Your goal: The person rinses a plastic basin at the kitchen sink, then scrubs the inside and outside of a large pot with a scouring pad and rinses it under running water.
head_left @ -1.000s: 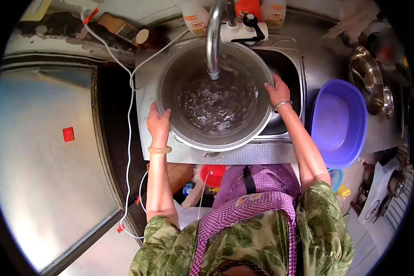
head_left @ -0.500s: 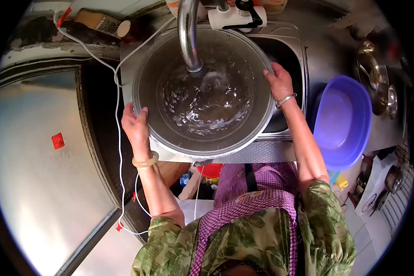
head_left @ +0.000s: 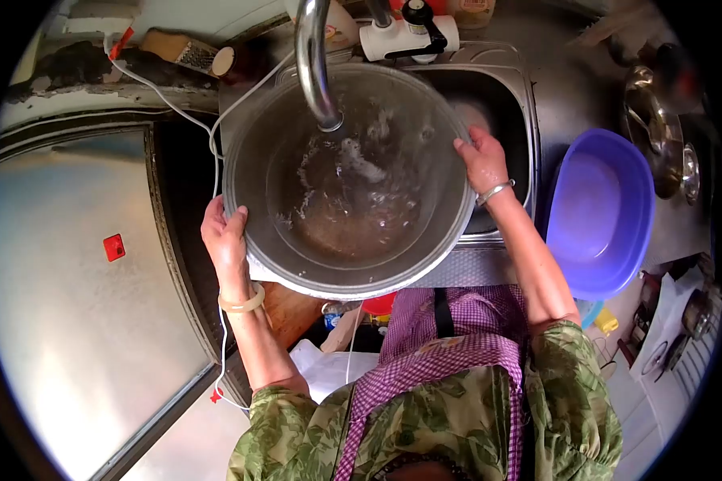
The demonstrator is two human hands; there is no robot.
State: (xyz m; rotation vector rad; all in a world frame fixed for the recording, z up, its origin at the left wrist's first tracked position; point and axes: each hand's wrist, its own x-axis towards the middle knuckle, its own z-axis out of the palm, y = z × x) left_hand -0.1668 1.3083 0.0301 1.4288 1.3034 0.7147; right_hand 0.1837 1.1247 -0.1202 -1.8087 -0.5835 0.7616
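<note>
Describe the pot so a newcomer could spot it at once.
Find the rectangular metal sink. Partly over it, under the curved chrome faucet, the left hand and right hand hold a round grey metal pot. Unlike the oblong purple plastic basin at right, it is circular and holds rippling water.

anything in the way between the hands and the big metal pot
Nothing visible: the left hand and right hand already hold the metal pot by its rim. The faucet spout overhangs it, apart from both.
</note>
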